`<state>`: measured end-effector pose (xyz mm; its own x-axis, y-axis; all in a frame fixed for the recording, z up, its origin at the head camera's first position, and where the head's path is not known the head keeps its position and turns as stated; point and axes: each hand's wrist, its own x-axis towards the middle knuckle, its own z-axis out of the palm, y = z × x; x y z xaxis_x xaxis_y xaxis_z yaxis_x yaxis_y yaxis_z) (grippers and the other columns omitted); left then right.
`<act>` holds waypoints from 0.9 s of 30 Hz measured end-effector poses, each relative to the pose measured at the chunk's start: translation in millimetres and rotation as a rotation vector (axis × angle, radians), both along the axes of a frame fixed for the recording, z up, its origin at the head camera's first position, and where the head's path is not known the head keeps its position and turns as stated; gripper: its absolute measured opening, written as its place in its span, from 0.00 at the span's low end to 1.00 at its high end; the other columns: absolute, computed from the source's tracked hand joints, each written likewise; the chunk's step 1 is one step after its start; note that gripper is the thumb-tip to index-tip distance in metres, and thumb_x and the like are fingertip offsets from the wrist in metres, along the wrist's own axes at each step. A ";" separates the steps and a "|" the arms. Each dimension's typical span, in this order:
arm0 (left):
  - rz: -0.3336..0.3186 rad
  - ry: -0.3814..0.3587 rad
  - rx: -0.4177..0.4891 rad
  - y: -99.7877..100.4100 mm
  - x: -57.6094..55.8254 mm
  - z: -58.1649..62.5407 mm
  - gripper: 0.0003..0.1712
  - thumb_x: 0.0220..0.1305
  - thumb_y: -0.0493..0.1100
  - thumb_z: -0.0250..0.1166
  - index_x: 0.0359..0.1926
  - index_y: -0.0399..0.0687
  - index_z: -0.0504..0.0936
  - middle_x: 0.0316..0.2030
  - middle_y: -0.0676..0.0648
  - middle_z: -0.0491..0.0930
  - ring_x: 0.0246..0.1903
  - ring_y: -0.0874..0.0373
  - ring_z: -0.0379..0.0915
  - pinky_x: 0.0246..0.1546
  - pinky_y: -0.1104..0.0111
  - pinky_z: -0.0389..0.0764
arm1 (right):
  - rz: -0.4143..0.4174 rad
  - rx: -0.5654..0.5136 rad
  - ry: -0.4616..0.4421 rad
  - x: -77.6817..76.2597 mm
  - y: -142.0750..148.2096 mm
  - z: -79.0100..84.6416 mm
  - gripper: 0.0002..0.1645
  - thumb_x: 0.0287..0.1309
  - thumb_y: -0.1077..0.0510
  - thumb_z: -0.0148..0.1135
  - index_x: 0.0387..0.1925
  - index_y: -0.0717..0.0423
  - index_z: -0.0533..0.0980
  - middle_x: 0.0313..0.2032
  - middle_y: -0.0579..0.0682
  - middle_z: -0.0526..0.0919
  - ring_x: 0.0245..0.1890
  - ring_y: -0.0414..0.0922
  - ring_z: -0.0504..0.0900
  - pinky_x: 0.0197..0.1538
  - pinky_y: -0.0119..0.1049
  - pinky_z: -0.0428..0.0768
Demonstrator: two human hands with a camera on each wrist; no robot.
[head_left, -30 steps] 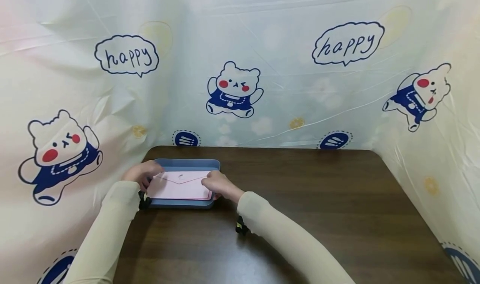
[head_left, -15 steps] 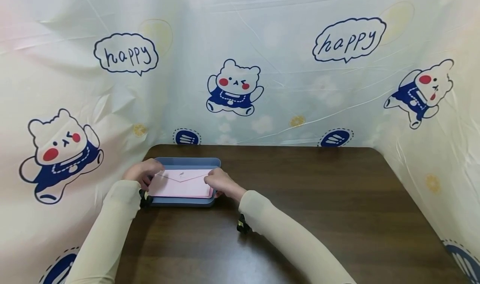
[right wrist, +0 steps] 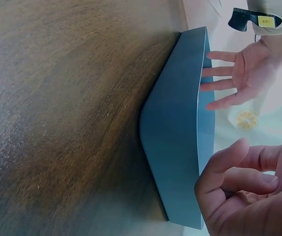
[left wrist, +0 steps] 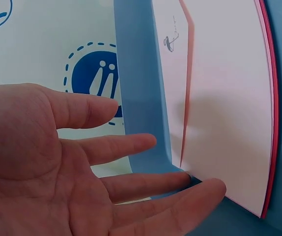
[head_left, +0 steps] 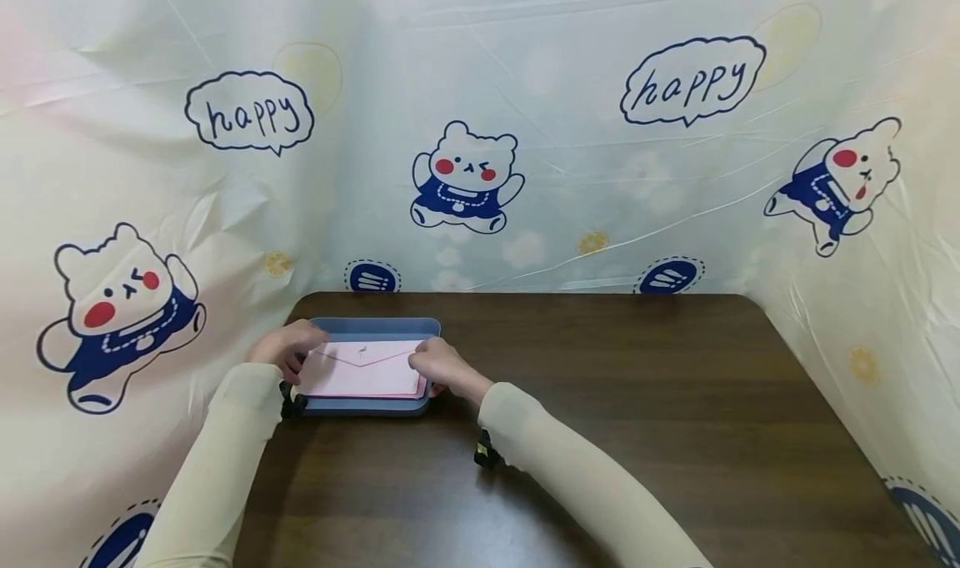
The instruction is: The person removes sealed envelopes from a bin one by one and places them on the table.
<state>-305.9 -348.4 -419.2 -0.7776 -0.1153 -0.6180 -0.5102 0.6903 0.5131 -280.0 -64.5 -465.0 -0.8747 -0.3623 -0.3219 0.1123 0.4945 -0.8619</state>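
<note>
A stack of pale pink envelopes (head_left: 360, 378) lies in a blue tray (head_left: 382, 326) at the table's far left. The top envelope has a red-lined pointed flap and a small grey mark. My left hand (head_left: 283, 347) is at the stack's left end. In the left wrist view its fingers (left wrist: 141, 187) are straight, the lowest tips close by the envelope edge. My right hand (head_left: 448, 369) is over the tray's right rim, at the envelopes' right end. The right wrist view shows its fingers (right wrist: 251, 179) curled, nothing visible between them; the envelopes are hidden there behind the tray wall.
The brown wooden table (head_left: 600, 401) extends to the right and toward the front. Behind and beside it hangs a pale curtain (head_left: 570, 176) with printed bears. Both forearms wear cream sleeves (head_left: 570, 468), each with a dark strap (head_left: 486, 449) at the wrist.
The right hand has moved slightly right along the envelopes' right end since one second ago. The left hand, the envelopes and the tray look the same; the head view shifts a little.
</note>
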 end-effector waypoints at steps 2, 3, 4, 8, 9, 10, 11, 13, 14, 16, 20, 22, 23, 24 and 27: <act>-0.005 0.003 -0.008 -0.2 0.7 0.3 0.41 0.78 0.49 0.52 0.76 0.26 0.49 0.68 0.18 0.57 0.59 0.21 0.68 0.45 0.47 0.86 | -0.002 -0.002 0.002 0.3 0.2 -0.5 0.19 0.73 0.59 0.56 0.58 0.65 0.78 0.43 0.58 0.81 0.17 0.45 0.72 0.21 0.31 0.77; -0.004 0.002 -0.011 0.1 1.2 0.8 0.41 0.78 0.49 0.53 0.76 0.25 0.49 0.67 0.18 0.58 0.58 0.21 0.68 0.45 0.47 0.86 | -0.004 -0.003 0.005 0.1 0.1 -1.2 0.20 0.73 0.59 0.56 0.60 0.65 0.78 0.43 0.56 0.80 0.18 0.46 0.74 0.21 0.31 0.77; -0.001 0.002 -0.015 0.5 1.4 1.0 0.41 0.77 0.49 0.53 0.76 0.25 0.49 0.67 0.18 0.58 0.58 0.22 0.69 0.45 0.48 0.87 | -0.008 -0.003 0.006 0.3 0.2 -1.3 0.22 0.73 0.59 0.56 0.62 0.65 0.77 0.44 0.56 0.80 0.19 0.47 0.74 0.21 0.31 0.77; 0.006 0.002 -0.038 0.3 0.5 -0.2 0.40 0.77 0.49 0.53 0.75 0.25 0.51 0.65 0.18 0.61 0.56 0.23 0.71 0.45 0.48 0.87 | -0.012 0.005 0.020 0.4 -0.3 -2.5 0.26 0.73 0.58 0.57 0.67 0.65 0.75 0.49 0.55 0.80 0.23 0.49 0.78 0.22 0.32 0.78; 0.006 0.005 -0.042 0.2 0.5 -0.6 0.40 0.77 0.49 0.53 0.75 0.25 0.51 0.65 0.18 0.61 0.56 0.24 0.72 0.45 0.48 0.87 | -0.013 0.008 0.023 0.3 -0.5 -2.6 0.26 0.73 0.58 0.57 0.68 0.65 0.75 0.50 0.56 0.80 0.23 0.49 0.78 0.21 0.31 0.78; 0.003 0.008 -0.051 -0.2 0.0 -1.3 0.40 0.77 0.50 0.53 0.75 0.25 0.52 0.65 0.18 0.62 0.55 0.24 0.73 0.45 0.48 0.87 | -0.015 0.011 0.025 0.6 -0.7 -2.2 0.26 0.74 0.58 0.57 0.68 0.65 0.75 0.50 0.56 0.80 0.22 0.48 0.77 0.21 0.31 0.78; -0.003 0.012 -0.060 -0.6 -0.2 -1.7 0.40 0.77 0.50 0.54 0.75 0.25 0.52 0.65 0.18 0.62 0.55 0.25 0.74 0.46 0.48 0.86 | -0.016 0.013 0.027 0.7 -0.9 -1.7 0.26 0.74 0.58 0.57 0.68 0.65 0.74 0.50 0.56 0.80 0.21 0.48 0.76 0.21 0.31 0.77; -0.009 0.017 -0.071 -1.3 -0.8 -2.4 0.40 0.77 0.50 0.53 0.74 0.24 0.53 0.64 0.18 0.63 0.54 0.25 0.74 0.46 0.48 0.86 | -0.018 0.017 0.032 1.1 -1.1 -0.5 0.27 0.74 0.57 0.57 0.69 0.65 0.74 0.51 0.56 0.80 0.19 0.47 0.75 0.21 0.31 0.77; -0.014 0.019 -0.081 -1.6 -1.1 -2.6 0.40 0.78 0.50 0.53 0.74 0.24 0.53 0.64 0.18 0.64 0.54 0.25 0.75 0.46 0.48 0.86 | -0.018 0.018 0.036 1.6 -1.1 0.1 0.27 0.75 0.57 0.57 0.69 0.65 0.74 0.52 0.57 0.80 0.18 0.46 0.74 0.21 0.31 0.77; -0.026 0.023 -0.096 -2.6 -2.3 -3.2 0.39 0.78 0.50 0.52 0.74 0.23 0.54 0.63 0.18 0.65 0.54 0.26 0.75 0.48 0.46 0.85 | -0.021 0.023 0.041 1.8 -1.2 0.7 0.27 0.75 0.57 0.57 0.69 0.64 0.74 0.53 0.57 0.81 0.16 0.45 0.73 0.21 0.31 0.77; -0.030 0.021 -0.103 -3.5 -4.1 -4.0 0.39 0.78 0.49 0.50 0.75 0.22 0.53 0.63 0.17 0.66 0.56 0.26 0.75 0.51 0.45 0.83 | -0.031 0.021 0.037 2.8 -1.2 0.8 0.27 0.75 0.57 0.57 0.70 0.64 0.73 0.55 0.58 0.81 0.16 0.45 0.74 0.21 0.31 0.78; -0.026 0.019 -0.095 -3.8 -4.4 -4.5 0.40 0.79 0.50 0.50 0.76 0.22 0.52 0.63 0.17 0.66 0.57 0.26 0.74 0.53 0.44 0.83 | -0.036 0.020 0.032 3.3 -0.9 0.8 0.27 0.75 0.56 0.57 0.70 0.64 0.73 0.56 0.59 0.80 0.17 0.45 0.74 0.22 0.31 0.78; -0.024 0.019 -0.092 -4.0 -4.3 -4.6 0.40 0.78 0.50 0.50 0.76 0.22 0.52 0.63 0.17 0.66 0.58 0.26 0.74 0.53 0.44 0.82 | -0.039 0.016 0.031 3.7 -0.6 1.0 0.27 0.75 0.56 0.57 0.70 0.64 0.73 0.57 0.59 0.80 0.17 0.45 0.74 0.22 0.31 0.79; -0.022 0.021 -0.090 -4.4 -4.2 -4.7 0.41 0.78 0.50 0.50 0.75 0.22 0.52 0.63 0.17 0.66 0.57 0.26 0.74 0.53 0.44 0.82 | -0.041 0.013 0.030 3.8 -0.3 1.2 0.27 0.75 0.56 0.57 0.70 0.64 0.73 0.57 0.59 0.80 0.17 0.45 0.74 0.23 0.32 0.79; -0.017 0.032 -0.083 -5.1 -3.5 -4.4 0.40 0.78 0.50 0.50 0.74 0.20 0.53 0.62 0.17 0.67 0.57 0.25 0.74 0.53 0.44 0.82 | -0.045 0.007 0.032 3.3 1.0 2.0 0.27 0.75 0.57 0.57 0.70 0.63 0.73 0.57 0.59 0.80 0.18 0.46 0.74 0.24 0.34 0.81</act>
<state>-309.4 -353.5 -423.6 -0.7994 -0.1515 -0.5814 -0.4819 0.7396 0.4698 -276.7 -63.6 -463.0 -0.9000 -0.3203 -0.2958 0.1068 0.4959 -0.8618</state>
